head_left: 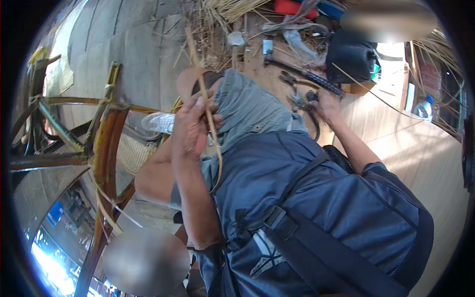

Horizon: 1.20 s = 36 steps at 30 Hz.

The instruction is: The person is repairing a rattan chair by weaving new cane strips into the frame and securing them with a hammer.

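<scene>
My left hand (194,121) is closed round a long, thin rattan strip (204,91) above my left thigh. The strip runs from over the floor down towards my shirt, bending near its lower end. At the right, my right hand (327,105) reaches to a group of tools, its fingers closed on black-handled pliers (298,102); part of the grip is hidden. Just beyond lie yellow-handled pliers (292,79) and a hammer (302,74) with a dark patterned grip.
A bent rattan or bamboo frame (106,143) stands on my left. Cane bundles (230,10) and scraps litter the floor ahead. A black bag (349,59) and a plastic bottle (424,108) with a blue cap are at the right. A blurred patch hides part of the lower left.
</scene>
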{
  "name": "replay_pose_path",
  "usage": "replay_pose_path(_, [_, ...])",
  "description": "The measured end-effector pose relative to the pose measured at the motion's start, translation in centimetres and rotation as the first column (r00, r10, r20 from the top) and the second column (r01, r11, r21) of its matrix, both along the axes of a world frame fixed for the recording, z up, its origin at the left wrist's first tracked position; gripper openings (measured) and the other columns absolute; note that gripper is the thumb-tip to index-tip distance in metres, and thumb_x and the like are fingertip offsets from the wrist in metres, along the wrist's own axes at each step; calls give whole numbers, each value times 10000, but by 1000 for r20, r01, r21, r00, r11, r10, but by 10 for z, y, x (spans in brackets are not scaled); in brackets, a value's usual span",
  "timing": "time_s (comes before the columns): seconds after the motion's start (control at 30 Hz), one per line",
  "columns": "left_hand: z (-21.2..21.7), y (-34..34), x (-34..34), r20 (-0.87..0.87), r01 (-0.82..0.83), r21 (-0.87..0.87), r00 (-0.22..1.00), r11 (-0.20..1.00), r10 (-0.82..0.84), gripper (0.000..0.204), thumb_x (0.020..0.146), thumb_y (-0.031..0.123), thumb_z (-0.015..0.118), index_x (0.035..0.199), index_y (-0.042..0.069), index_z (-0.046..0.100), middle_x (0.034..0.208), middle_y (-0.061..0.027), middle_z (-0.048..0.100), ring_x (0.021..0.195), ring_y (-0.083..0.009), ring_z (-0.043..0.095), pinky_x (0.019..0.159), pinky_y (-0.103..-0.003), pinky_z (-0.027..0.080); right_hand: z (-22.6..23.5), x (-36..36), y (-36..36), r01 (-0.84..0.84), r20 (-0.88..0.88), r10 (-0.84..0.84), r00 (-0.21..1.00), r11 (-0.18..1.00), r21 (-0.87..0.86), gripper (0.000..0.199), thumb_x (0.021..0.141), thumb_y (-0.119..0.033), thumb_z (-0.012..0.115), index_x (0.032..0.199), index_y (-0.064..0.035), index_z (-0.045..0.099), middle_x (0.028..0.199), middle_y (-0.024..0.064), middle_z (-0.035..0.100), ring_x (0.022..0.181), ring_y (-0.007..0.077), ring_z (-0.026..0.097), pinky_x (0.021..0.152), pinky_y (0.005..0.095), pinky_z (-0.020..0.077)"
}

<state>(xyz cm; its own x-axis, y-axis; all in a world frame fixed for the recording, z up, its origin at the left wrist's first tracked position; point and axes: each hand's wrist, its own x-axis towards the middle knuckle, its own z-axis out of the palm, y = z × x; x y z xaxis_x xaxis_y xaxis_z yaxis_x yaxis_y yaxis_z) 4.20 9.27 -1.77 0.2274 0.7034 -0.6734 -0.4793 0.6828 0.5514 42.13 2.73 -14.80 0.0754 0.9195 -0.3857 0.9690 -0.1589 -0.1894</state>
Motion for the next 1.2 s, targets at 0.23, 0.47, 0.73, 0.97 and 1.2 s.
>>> replay_pose_path(0.23, [3, 16, 11, -91, 161, 42, 983, 986, -157, 301, 898, 207, 536, 1126, 10, 541, 807, -65, 616, 616, -157, 621, 532, -221, 492, 24, -16, 16, 22, -55, -21, 998, 1000, 17, 371, 747, -159, 611, 1068, 3, 517, 974, 226, 583, 961, 388, 533, 855, 419, 399])
replay_pose_path(0.47, [9, 14, 9, -218, 310, 66, 932, 948, -290, 290, 898, 202, 534, 1079, -22, 561, 775, -63, 622, 527, -120, 593, 482, -209, 467, 123, -146, 99, 92, -880, -260, 398, 966, -244, 266, 898, -220, 523, 1059, -12, 563, 794, 57, 594, 670, 93, 566, 590, 229, 458])
replay_pose_path(0.73, [58, -61, -2, -878, 346, 225, 477, 911, 36, 208, 889, 173, 528, 1021, 24, 589, 707, -80, 593, 555, -123, 559, 527, -257, 450, 157, -245, 152, -131, -984, -177, 26, 975, -179, 195, 893, -207, 553, 998, -43, 570, 725, 13, 579, 611, 86, 571, 532, 213, 466])
replay_pose_path(0.97, [101, -121, -25, -892, 154, 381, 319, 911, 319, 163, 862, 127, 559, 967, 4, 579, 701, -105, 578, 627, -166, 564, 587, -272, 445, 233, -334, 178, -374, -985, 168, 48, 917, 138, 177, 861, -164, 591, 963, -28, 543, 703, 11, 576, 583, 73, 553, 519, 200, 443])
replay_pose_path(1.2, [84, -140, -56, -607, -457, 441, 482, 773, 631, 115, 881, 22, 506, 962, -11, 582, 777, -29, 561, 697, -113, 518, 625, -235, 418, 248, -434, 184, -583, -871, 476, 124, 745, 324, 171, 843, -179, 603, 890, -15, 581, 675, 22, 597, 555, 68, 556, 482, 203, 420])
